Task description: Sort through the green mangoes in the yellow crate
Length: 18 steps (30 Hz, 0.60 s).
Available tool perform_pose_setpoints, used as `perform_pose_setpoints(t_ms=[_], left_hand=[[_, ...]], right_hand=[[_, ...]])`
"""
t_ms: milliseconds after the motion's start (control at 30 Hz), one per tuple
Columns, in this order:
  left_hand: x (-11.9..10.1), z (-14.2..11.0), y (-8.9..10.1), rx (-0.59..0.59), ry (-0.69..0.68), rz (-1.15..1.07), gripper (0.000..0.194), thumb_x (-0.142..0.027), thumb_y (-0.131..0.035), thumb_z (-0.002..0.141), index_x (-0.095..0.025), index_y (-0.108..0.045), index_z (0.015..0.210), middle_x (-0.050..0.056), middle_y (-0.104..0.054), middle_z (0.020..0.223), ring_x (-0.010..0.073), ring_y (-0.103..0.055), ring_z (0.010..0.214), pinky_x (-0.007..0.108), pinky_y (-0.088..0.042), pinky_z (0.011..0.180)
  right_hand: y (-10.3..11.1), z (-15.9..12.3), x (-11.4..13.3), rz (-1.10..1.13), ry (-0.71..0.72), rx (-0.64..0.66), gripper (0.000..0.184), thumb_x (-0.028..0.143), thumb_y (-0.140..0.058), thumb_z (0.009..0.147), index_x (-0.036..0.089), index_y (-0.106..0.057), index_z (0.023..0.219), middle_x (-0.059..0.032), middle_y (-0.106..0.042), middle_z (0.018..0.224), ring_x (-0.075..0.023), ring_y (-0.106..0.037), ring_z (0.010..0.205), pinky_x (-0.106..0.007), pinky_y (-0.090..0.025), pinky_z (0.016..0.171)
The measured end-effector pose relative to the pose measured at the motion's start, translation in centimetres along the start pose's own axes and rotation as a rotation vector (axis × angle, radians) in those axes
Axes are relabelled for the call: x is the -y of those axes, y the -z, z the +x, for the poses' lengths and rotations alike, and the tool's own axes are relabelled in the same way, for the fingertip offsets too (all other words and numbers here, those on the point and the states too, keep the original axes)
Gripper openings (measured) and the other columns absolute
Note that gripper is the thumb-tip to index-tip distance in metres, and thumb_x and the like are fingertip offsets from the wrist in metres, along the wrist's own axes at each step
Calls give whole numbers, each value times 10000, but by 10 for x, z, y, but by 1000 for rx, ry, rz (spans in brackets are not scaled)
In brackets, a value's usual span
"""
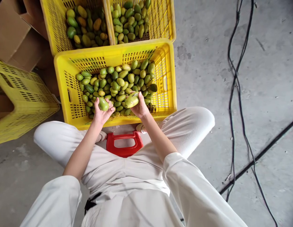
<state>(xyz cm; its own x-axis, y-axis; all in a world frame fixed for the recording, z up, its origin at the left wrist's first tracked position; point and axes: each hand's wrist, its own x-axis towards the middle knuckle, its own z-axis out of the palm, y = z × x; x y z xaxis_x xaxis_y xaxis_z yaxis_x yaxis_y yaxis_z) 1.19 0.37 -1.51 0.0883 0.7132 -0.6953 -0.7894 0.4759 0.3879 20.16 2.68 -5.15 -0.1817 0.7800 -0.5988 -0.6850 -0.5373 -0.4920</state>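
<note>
My left hand (102, 115) is closed around a round green mango (103, 104) above the near side of a yellow crate (115, 50). Beside it, my right hand (141, 108) grips a longer yellow-green mango (131, 100), thumb along its side. The two fruits are apart. Below both hands, many small green and yellowish mangoes (115, 85) lie heaped in the crate, with part of its right end bare.
Two more yellow crates of mangoes (131, 19) adjoin at the far side. To the left are another yellow crate (30, 94) and cardboard boxes (11, 28). A red stool (124, 153) shows between my legs. Black cables (235, 75) run across the concrete floor at right.
</note>
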Motion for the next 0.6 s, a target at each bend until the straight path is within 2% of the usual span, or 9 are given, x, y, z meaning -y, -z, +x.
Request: perform_pose_setpoints(t_ms=[100,167,233,333,467,600], left_hand=[[-3,-2,0,-16,21,-25,415,-529,-560,921,-190,-521,685,44,-576,744,147,-640,764,241,-565,665],[-6,-3,-1,-51,27,-48,337,-441,-583,919,-184,-524,708,65,-623,827,156,-672,846,221,-575,676],[-8,-2,-2,-83,30,-63,252,-357,-604,909,-180,-535,744,52,-632,835,112,-660,760,162,-540,590],[-9,-1,-2,-92,43,-63,221,-313,-609,913,-182,-527,754,-11,-558,708,35,-512,514,114,-429,451],[-9,1,2,-75,62,-58,283,-349,-534,967,-188,-520,736,-42,-456,606,34,-410,434,128,-356,394],[-8,2,3,-62,80,-34,347,-397,-467,998,-185,-534,731,-46,-409,586,40,-364,412,143,-323,375]], right_hand=[[1,-2,4,53,-76,-5,412,668,-632,816,259,-600,854,-14,-649,695,-223,-696,828,-352,-612,664],[1,-4,6,85,-103,-13,413,665,-620,822,253,-598,830,-27,-654,700,-226,-689,797,-365,-612,650],[1,-4,7,103,-101,-9,379,623,-616,836,245,-596,831,-36,-681,760,-210,-676,756,-349,-603,625],[3,-3,8,91,-92,43,314,555,-606,856,243,-588,875,-14,-684,805,-155,-617,633,-293,-557,551],[9,-1,9,60,-136,101,368,612,-566,859,250,-586,923,7,-651,761,-139,-575,563,-270,-511,496],[10,-1,11,77,-130,65,470,695,-498,834,242,-588,920,-25,-704,837,-183,-634,628,-326,-559,543]])
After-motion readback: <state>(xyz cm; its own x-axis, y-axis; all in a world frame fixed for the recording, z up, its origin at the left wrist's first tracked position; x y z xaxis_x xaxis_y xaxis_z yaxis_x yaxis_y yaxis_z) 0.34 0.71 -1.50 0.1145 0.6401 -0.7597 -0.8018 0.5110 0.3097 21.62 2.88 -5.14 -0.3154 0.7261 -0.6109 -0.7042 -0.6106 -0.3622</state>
